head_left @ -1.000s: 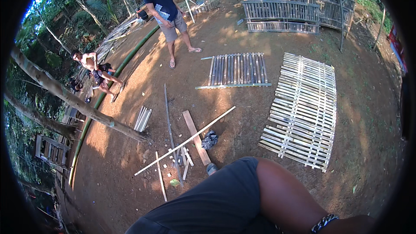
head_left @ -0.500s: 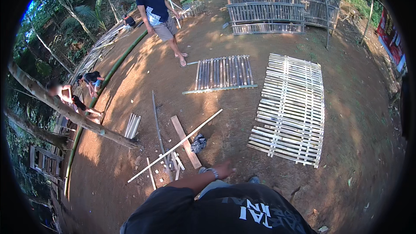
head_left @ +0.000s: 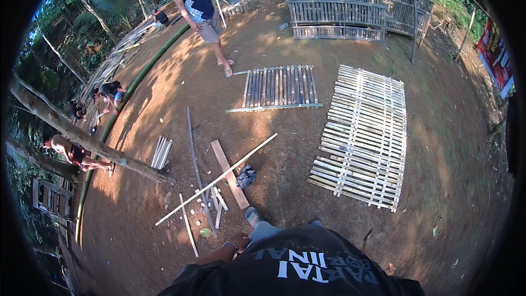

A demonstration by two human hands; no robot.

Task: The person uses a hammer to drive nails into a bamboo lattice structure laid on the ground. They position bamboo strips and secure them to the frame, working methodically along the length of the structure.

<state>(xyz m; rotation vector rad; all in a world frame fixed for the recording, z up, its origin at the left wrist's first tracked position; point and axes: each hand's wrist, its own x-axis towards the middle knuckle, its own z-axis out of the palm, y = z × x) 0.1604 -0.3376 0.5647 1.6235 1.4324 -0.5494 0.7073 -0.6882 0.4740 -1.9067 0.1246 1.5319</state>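
Note:
My left hand, with a band at the wrist, hangs beside my left thigh. Its fingers are too small and dark to make out, and I see nothing held in it. My right hand is out of view. Nearest to the left hand on the ground are a thin light wooden strip, short wood offcuts and a grey pole. A long pale strip lies across a brown plank. Beside the plank sits a crumpled black plastic bag.
Ahead lie a dark slatted bamboo panel and a larger pale one. A person stands beyond them. Bamboo panels stand at the back. A leaning trunk and long green bamboo pole are at left, with several people nearby.
My left hand has moved from in front of my body back and left to my thigh. My body leans slightly differently, and the bare-backed person at left has moved nearer along the green pole.

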